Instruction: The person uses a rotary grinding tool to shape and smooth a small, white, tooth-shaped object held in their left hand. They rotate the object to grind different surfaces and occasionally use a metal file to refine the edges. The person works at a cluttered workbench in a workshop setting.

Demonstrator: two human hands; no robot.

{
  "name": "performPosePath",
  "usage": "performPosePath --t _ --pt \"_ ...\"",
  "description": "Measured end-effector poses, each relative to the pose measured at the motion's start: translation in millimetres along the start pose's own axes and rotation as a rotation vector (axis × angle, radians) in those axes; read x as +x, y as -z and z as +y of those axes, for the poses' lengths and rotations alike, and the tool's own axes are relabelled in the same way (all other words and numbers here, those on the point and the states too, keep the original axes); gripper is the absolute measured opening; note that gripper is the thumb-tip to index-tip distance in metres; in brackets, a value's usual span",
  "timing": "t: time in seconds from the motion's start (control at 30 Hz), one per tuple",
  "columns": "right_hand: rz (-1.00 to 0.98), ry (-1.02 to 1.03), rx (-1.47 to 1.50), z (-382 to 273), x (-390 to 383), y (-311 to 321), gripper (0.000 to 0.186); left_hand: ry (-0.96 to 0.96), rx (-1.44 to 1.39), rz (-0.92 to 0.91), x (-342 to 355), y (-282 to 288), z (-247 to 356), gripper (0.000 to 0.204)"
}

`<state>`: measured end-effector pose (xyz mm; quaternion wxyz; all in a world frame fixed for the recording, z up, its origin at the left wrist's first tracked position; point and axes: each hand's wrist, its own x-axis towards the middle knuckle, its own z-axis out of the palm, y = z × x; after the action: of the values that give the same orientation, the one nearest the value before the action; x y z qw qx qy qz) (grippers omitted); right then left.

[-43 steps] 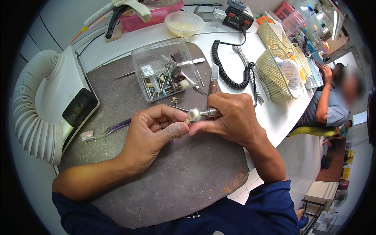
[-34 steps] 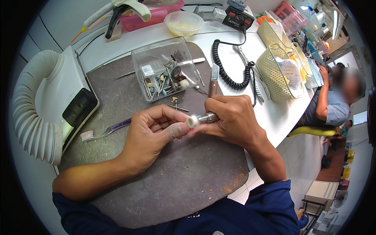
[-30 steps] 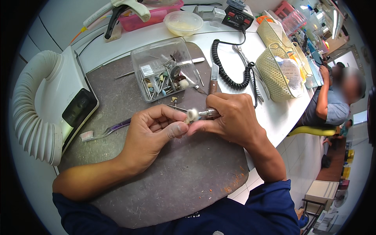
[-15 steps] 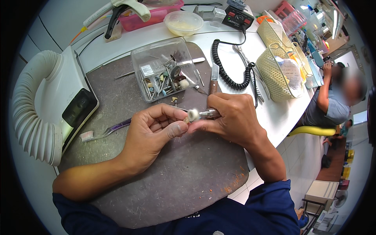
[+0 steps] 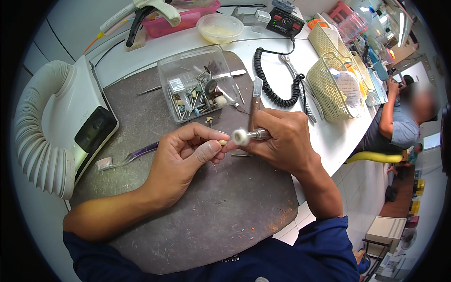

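A small cream-coloured piece (image 5: pixel 221 142) is pinched between the thumb and index finger of my left hand (image 5: pixel 184 160). My right hand (image 5: pixel 284 141) is closed round a silver rotary handpiece (image 5: pixel 258 134), whose blurred white wheel (image 5: pixel 240 137) is just right of the piece. My two hands meet at their fingertips. Beyond them, a clear plastic box (image 5: pixel 167 70) of mounted burs, discs and wheels sits on the scratched grey mat (image 5: pixel 197 211). A brown-handled knife (image 5: pixel 256 102) lies beside my right hand, and a purple toothbrush (image 5: pixel 136 155) left of my left hand.
A white extraction unit with ribbed hose (image 5: pixel 44 127) stands left. At back are a pink tray (image 5: pixel 162 26), lidded tub (image 5: pixel 220 28) and black control box (image 5: pixel 284 23) with coiled cord (image 5: pixel 277 96). Cream baskets (image 5: pixel 336 98) stand right. A co-worker (image 5: pixel 404 129) sits beyond the bench.
My right hand has shifted slightly right, bringing the wheel away from the small piece. My left fingertips have risen a little, showing more of the piece. The co-worker's hand has moved slightly.
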<state>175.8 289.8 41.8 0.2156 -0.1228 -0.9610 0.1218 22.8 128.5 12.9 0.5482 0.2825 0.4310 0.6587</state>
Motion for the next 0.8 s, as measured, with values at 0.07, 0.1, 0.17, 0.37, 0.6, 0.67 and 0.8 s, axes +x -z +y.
performPosePath --t 0.07,0.1,0.17,0.37,0.6,0.67,0.8 --pt "0.001 0.015 -0.003 0.3 0.0 -1.3 0.042 -0.018 0.010 0.002 1.0 0.3 -2.5 0.017" --pt "0.001 0.022 -0.005 0.4 -0.3 -1.8 0.041 -0.020 0.017 0.005 0.5 -0.4 -1.9 0.017" --pt "0.001 0.032 -0.004 0.1 -0.5 -2.1 0.040 -0.028 0.032 0.013 -0.7 -2.3 0.6 0.016" --pt "-0.014 0.033 -0.001 -2.4 -1.7 -1.4 0.040 -0.018 0.025 -0.010 -1.4 -0.3 -0.3 0.016" --pt "0.003 0.021 0.020 -3.0 -1.1 -2.0 0.040 -0.052 0.083 0.011 -4.0 -5.0 0.9 0.014" --pt "0.005 0.018 0.024 -2.8 -1.1 -2.0 0.039 -0.029 0.102 0.015 -3.3 -3.6 1.0 0.014" --pt "0.011 0.016 0.021 -2.8 0.1 -1.3 0.041 -0.023 0.039 0.015 -1.6 -1.4 -0.4 0.014"
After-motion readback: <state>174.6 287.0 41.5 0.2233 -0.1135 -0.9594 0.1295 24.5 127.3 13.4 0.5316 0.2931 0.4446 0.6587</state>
